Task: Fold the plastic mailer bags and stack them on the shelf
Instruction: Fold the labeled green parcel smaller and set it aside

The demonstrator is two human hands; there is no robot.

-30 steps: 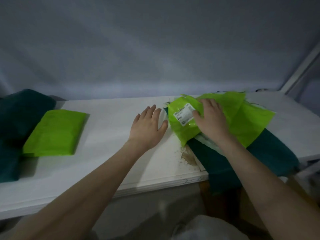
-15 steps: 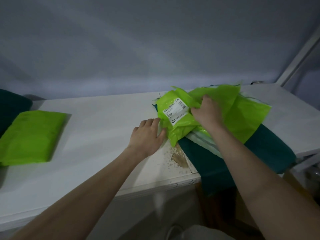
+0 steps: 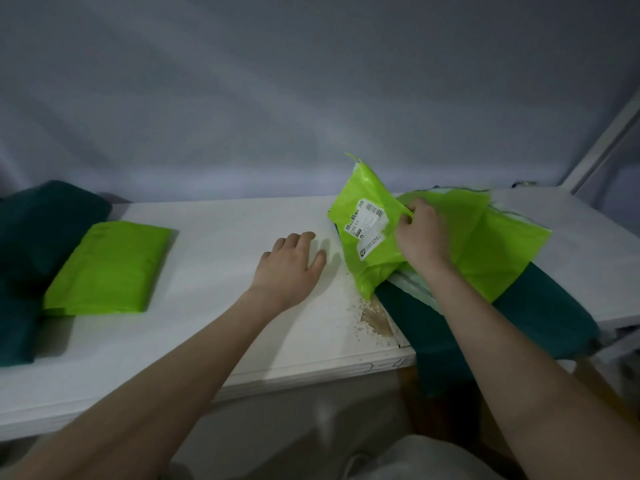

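The right hand point(image 3: 420, 233) pinches a green mailer bag point(image 3: 372, 233) and lifts it off the pile point(image 3: 502, 244) on the right. The left hand point(image 3: 289, 265) rests flat, fingers apart, on the white worktop point(image 3: 214, 244). One folded bag point(image 3: 107, 268) lies far left. Next, I think, this bag needs laying flat for folding.

Dark teal cloth point(image 3: 38, 237) far left; brown stain point(image 3: 375, 318) near shelf edge.
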